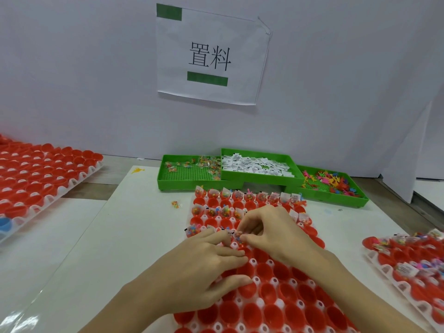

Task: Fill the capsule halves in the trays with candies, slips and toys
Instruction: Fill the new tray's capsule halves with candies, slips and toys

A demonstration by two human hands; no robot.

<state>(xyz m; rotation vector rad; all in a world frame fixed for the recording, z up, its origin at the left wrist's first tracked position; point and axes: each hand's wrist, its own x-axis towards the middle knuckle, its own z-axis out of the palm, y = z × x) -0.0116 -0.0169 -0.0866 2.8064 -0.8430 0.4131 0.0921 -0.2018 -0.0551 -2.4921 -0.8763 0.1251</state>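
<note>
A small candy packet [237, 236] is pinched between thumb and forefinger of the right hand [271, 230] over the third row of the middle capsule tray [276, 284], which lies on the white tabletop [125, 224]. The left hand [204, 267] is laid on the tray just beside it, fingers curled, its fingertips touching the packet and a paper slip [229, 231]; whether that grip is actually closed on either cannot be told. The two far rows are seen already loaded with packets and slips; the near red halves [269, 292] are seen bare. To do this step well, the packet is best lowered straight into one cup, the slip tucked beside it, and the tray steadied so neighbours are not tipped. Supplies are kept behind: a green candy bin [189, 174], a slip bin [258, 165], a toy bin [334, 185]. A stray packet [175, 204] lies left of the tray. An unfilled tray [40, 171] is at far left, a loaded tray [408, 258] at right. A printed sign [211, 54] is fixed to the wall.
</note>
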